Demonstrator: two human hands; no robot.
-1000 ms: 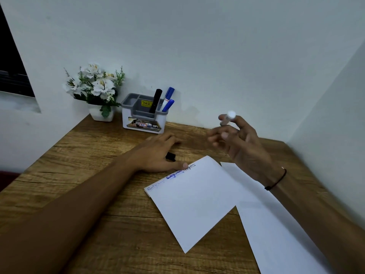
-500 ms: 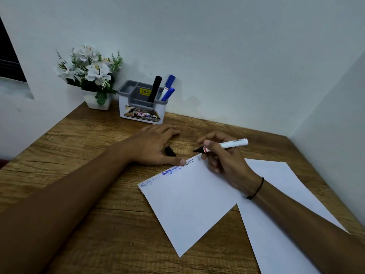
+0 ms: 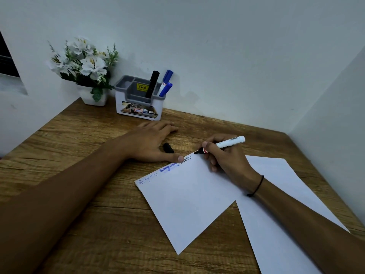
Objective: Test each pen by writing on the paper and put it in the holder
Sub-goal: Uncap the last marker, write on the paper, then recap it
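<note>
The grey-and-white plastic pen holder stands at the back of the brown wooden desk, against the wall. Just left of the holder sits the white pot of white artificial flowers. In the holder's right part stand one black marker and two blue markers. In front of the holder the left hand lies flat on the desk, with the black pen cap just right of it. Further forward and right of the holder lies the white paper sheet, overlapping a second white sheet to its right. The right hand rests on the first sheet's far corner, the white-barrelled marker in it, tip at the sheet's edge.
</note>
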